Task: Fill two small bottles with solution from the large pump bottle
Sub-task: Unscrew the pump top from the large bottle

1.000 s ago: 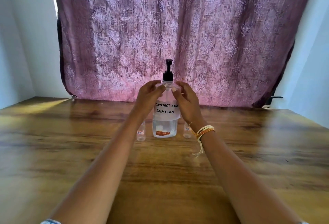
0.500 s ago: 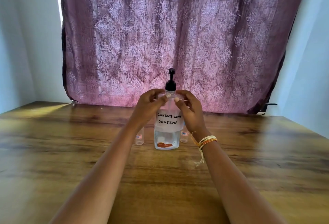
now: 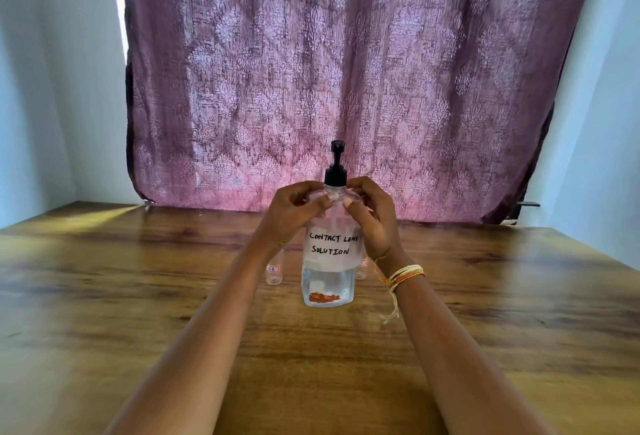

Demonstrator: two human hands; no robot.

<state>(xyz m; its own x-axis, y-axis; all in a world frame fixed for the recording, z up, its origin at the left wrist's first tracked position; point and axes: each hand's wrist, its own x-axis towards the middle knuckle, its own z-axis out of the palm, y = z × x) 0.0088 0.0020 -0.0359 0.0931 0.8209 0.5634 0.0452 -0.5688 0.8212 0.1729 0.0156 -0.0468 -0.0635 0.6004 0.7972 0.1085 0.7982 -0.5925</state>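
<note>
A clear large pump bottle (image 3: 329, 282) with a black pump head and a white label reading "CONTACT LENS SOLUTION" stands upright on the wooden table (image 3: 138, 296). My left hand (image 3: 294, 213) and my right hand (image 3: 372, 218) both grip its shoulders just below the pump. One small clear bottle (image 3: 274, 270) stands behind my left wrist. A second small bottle (image 3: 361, 270) peeks out to the right of the big bottle, mostly hidden by it and my right wrist.
A purple patterned curtain (image 3: 346, 88) hangs behind the table's far edge, between pale walls. Thread bracelets circle my right wrist (image 3: 403, 275). Bare wood lies to the left, right and front of the bottles.
The view has tilted up, so the bottles sit lower in frame. Both hands have stayed on the pump bottle's shoulders, closing in slightly nearer the neck.
</note>
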